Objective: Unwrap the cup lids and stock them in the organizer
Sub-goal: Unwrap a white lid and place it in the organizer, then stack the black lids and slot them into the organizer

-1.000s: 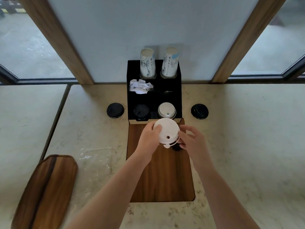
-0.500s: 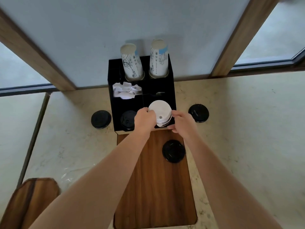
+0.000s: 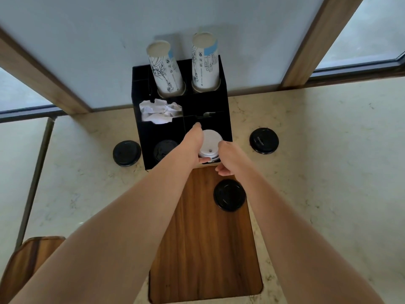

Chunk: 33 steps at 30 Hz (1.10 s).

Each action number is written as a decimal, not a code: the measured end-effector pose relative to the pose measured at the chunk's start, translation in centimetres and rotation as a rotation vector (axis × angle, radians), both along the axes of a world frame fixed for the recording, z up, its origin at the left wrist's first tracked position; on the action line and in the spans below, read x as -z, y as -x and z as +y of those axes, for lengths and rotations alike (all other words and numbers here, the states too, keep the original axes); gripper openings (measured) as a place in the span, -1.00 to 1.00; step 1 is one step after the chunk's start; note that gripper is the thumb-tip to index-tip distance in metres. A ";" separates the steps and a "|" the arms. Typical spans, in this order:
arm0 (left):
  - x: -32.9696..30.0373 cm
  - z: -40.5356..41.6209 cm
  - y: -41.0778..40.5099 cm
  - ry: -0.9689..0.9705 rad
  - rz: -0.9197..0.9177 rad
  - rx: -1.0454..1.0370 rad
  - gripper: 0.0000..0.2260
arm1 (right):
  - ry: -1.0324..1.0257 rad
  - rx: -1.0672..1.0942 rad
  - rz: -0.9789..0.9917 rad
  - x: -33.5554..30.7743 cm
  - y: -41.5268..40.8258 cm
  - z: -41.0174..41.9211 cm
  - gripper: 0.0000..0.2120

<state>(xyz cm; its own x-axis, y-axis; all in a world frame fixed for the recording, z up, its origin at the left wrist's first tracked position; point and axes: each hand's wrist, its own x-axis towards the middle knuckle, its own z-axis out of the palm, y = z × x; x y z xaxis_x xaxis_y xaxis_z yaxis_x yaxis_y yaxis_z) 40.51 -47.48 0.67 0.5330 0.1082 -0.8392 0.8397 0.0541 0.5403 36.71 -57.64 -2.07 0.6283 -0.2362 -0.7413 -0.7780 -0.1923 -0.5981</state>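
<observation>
A black organizer (image 3: 225,119) stands against the wall. A stack of white cup lids (image 3: 210,143) sits in its front right compartment. My left hand (image 3: 192,143) is wrapped around the stack's left side, thumb under its front edge. My right hand (image 3: 228,156) touches the stack's right side, fingers curled at the organizer's front edge. Black lids (image 3: 164,148) fill the front left compartment. A loose black lid (image 3: 229,194) lies on the wooden board (image 3: 203,249) below my right wrist.
Two stacks of paper cups (image 3: 166,66) rise from the organizer's rear slots, with crumpled white paper (image 3: 158,111) in the middle left compartment. Single black lids lie on the marble counter left (image 3: 126,152) and right (image 3: 264,140) of the organizer. A second wooden board (image 3: 24,260) is at lower left.
Both hands carried the white lid stack forward from above the board and lowered it into the front right compartment. The black lid on the board came into view.
</observation>
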 end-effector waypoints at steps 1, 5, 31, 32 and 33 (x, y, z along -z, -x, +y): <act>0.0 0.0 0.0 -0.003 -0.003 -0.003 -0.55 | -0.005 -0.004 -0.012 -0.1 0.1 0.0 -0.74; 0.2 -0.5 0.1 0.006 0.008 0.000 -0.54 | 0.022 -0.095 -0.037 -0.4 0.6 -0.2 -0.73; 4.6 -1.2 15.1 -0.520 -0.485 0.326 -0.71 | 0.376 -0.038 -0.305 2.4 8.3 -7.3 -0.72; 5.4 -1.5 15.5 -0.570 -0.465 0.440 -0.59 | 0.420 -0.042 -0.323 2.7 8.3 -8.0 -0.69; 6.0 -1.7 15.7 -0.627 -0.463 0.536 -0.47 | 0.455 -0.037 -0.349 2.9 8.3 -8.6 -0.67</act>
